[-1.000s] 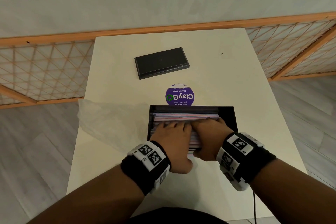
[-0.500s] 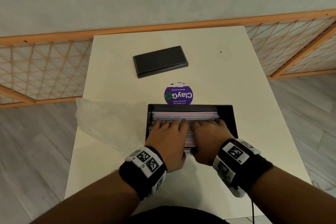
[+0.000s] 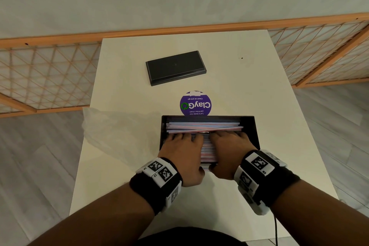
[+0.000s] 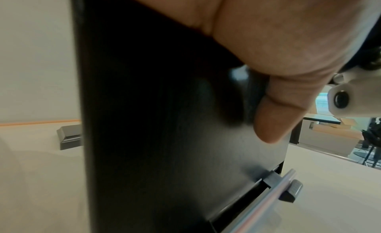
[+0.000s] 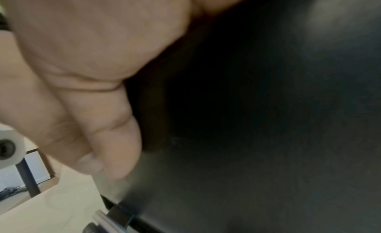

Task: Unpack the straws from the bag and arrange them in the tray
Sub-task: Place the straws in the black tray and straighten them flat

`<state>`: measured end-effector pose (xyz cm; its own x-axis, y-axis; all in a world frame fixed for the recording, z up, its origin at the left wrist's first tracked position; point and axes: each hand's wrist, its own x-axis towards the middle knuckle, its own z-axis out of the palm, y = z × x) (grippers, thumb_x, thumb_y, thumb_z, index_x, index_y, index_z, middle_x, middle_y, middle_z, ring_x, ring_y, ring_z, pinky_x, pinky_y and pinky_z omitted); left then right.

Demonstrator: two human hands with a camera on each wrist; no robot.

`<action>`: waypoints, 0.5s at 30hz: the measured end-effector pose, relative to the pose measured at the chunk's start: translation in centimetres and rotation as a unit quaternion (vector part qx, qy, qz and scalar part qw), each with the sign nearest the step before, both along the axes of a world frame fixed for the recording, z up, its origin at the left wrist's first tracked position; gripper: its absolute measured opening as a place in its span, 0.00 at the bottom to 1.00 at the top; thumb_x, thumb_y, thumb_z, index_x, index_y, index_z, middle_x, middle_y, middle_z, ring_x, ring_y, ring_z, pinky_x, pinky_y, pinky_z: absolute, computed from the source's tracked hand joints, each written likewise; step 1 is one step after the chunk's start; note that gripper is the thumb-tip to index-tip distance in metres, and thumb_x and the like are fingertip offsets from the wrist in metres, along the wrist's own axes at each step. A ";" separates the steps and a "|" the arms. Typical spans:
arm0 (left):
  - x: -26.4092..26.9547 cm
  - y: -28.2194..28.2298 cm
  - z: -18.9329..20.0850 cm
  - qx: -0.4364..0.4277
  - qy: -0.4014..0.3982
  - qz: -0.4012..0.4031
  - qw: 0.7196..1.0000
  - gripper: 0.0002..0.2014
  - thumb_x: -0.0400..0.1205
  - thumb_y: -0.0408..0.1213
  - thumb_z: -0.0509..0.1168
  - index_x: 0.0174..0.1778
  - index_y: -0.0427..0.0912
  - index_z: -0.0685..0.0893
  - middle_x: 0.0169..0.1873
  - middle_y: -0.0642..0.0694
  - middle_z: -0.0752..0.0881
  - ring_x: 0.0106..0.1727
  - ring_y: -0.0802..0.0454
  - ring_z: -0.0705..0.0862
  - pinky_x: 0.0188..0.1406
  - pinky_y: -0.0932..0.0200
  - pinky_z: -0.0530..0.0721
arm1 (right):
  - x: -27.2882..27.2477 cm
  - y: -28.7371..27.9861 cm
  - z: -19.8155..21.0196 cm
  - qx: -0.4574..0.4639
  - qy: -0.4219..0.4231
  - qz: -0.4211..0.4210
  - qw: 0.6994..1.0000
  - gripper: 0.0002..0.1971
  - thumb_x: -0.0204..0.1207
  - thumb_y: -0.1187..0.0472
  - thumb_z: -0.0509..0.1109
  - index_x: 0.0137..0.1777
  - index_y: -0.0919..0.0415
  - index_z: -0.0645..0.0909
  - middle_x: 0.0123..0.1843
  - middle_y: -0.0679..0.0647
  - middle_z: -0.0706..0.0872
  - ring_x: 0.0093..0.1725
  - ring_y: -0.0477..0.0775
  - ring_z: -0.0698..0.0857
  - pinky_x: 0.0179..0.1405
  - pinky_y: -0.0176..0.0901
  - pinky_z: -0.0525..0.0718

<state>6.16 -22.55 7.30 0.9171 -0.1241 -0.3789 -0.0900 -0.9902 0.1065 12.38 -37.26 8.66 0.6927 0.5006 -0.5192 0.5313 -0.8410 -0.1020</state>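
On the white bench (image 3: 123, 166), my left hand (image 3: 182, 158) and right hand (image 3: 229, 154) lie in the black tray (image 3: 248, 124), fingers (image 3: 177, 137) stretched flat, pressing the straws (image 3: 203, 127).

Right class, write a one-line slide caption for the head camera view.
Both hands, left hand and right hand, press flat on striped straws in the black tray on a white table.
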 end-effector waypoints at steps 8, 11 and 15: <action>0.1 0.3 0.3 -0.034 0.006 -0.002 0.999 0.36 0.73 0.60 0.69 0.74 0.48 0.68 0.70 0.48 0.73 0.74 0.45 0.73 0.77 0.43 0.71 | 0.0 0.1 0.1 -0.003 0.004 0.003 1.000 0.41 0.62 0.40 0.73 0.75 0.50 0.67 0.75 0.48 0.75 0.77 0.58 0.70 0.80 0.61 0.61; 0.2 0.3 0.3 -0.030 0.015 -0.002 0.999 0.35 0.74 0.59 0.69 0.74 0.49 0.67 0.71 0.47 0.76 0.74 0.44 0.75 0.80 0.43 0.68 | 0.1 0.1 0.3 -0.008 0.011 0.005 1.000 0.39 0.61 0.39 0.73 0.73 0.49 0.70 0.73 0.48 0.73 0.75 0.58 0.71 0.77 0.61 0.64; 0.1 0.3 0.2 -0.030 0.009 0.000 1.000 0.37 0.73 0.59 0.69 0.75 0.48 0.66 0.73 0.45 0.76 0.76 0.42 0.74 0.81 0.43 0.68 | 0.1 0.2 0.4 -0.014 0.020 0.001 1.000 0.38 0.62 0.39 0.73 0.73 0.50 0.70 0.72 0.50 0.74 0.72 0.58 0.75 0.77 0.61 0.66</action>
